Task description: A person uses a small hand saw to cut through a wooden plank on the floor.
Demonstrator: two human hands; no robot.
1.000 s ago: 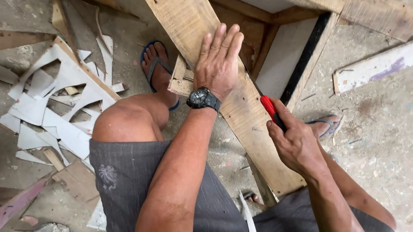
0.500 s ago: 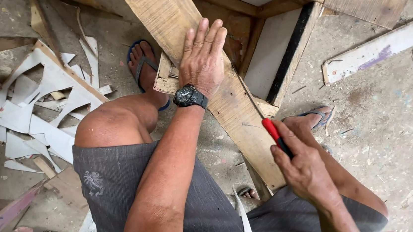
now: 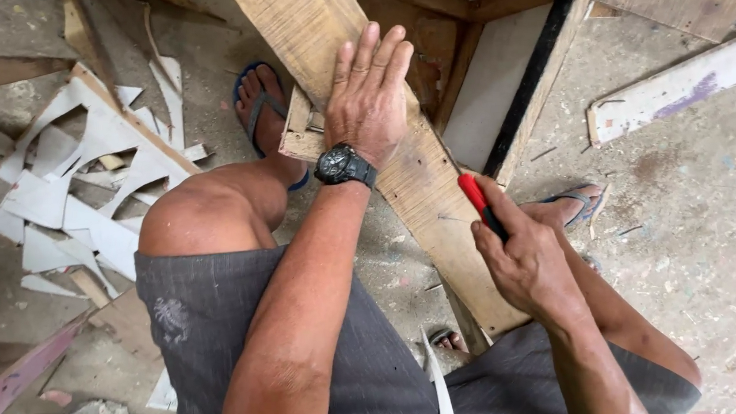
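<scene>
Both hands [image 3: 369,100] work a plank [image 3: 400,169] over dusty concrete floor [image 3: 705,204] (scraps about).

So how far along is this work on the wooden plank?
Done: the plank lies across a wooden frame, pinned flat by the left hand. In hand: the right hand holds a red-handled tool at the plank's edge. Left: I see no clear cut or mark on the plank, so the working itself seems barely begun.

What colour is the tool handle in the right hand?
Red, with a black part lower down. The tool handle shows in the head view, gripped in the right hand.
</scene>
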